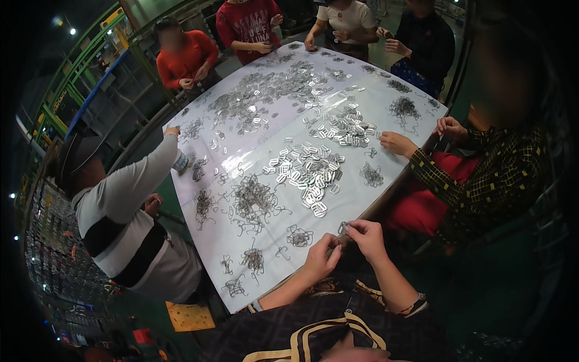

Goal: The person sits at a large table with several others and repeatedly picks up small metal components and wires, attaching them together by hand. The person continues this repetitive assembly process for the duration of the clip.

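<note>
My left hand [322, 256] and my right hand [367, 238] meet at the table's near edge, fingers pinched together. Between the fingertips is a small metal piece [342, 228]; it looks like bent wire, but its exact shape is too small to make out. A small heap of bent wire hooks [298, 236] lies just beyond my left hand. Farther in, a pile of flat slotted metal buckles [310, 172] spreads over the white tabletop [356, 202], with a larger tangle of wire hooks [252, 198] to its left.
Co-workers stand around the table. A grey-sleeved arm [142, 158] reaches in from the left beside a small jar [180, 161]. At the right, a co-worker's hand [398, 145] is over the edge near more hooks [371, 175]. More buckles [265, 90] cover the far side.
</note>
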Available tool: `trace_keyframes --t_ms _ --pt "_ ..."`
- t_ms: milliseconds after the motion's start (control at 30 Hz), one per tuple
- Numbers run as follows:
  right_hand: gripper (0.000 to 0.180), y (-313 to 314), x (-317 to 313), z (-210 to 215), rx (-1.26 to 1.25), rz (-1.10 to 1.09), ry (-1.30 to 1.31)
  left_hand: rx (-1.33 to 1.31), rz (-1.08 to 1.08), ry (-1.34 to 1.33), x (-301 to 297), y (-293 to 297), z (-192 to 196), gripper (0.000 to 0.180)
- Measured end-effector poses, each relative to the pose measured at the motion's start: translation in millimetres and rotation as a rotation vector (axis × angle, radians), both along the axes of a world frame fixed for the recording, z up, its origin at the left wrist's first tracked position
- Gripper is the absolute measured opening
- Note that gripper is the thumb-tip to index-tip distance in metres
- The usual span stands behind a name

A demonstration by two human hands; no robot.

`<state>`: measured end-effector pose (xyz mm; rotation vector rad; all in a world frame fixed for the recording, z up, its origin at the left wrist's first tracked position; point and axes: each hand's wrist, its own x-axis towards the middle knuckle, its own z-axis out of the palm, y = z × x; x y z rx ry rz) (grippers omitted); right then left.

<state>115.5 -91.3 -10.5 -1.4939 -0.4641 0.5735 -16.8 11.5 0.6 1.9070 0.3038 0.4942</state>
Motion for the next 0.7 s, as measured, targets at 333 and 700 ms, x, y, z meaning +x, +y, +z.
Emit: trace_keyframes --t_ms 333,700 --pt "0.01 -10 -29 29 -0.052 -0.074 -0.448 0.105 0.082 0.059 0 -8 -9 0.016" --pt "0.007 -23 -32 35 -0.104 -0.113 -0.52 0.604 0.36 0.053 0 105 -35 0.01"
